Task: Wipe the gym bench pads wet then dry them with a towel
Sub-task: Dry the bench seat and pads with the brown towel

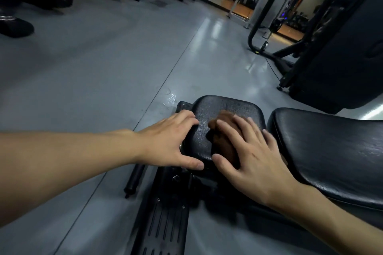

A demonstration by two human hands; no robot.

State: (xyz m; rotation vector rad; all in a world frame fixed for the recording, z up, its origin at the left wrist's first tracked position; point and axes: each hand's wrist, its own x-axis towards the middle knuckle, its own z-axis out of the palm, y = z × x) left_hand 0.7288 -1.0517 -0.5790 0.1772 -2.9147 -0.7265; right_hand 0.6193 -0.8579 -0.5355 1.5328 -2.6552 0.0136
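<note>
The bench's small black seat pad (226, 107) sits in the lower middle, its surface glistening with droplets. A brown cloth (224, 130) lies bunched on it. My right hand (250, 157) presses flat on the cloth, fingers spread over it. My left hand (172, 141) grips the pad's left edge, thumb below and fingers on top. To the right, separated by a narrow gap, lies the longer black back pad (331, 151).
The bench's black frame and ribbed foot plate (165, 223) run below the pads. A black bar (134, 178) sticks out at the left. Water spots (171, 98) mark the grey floor. A dark machine (331, 58) stands at the right; more equipment lines the far wall.
</note>
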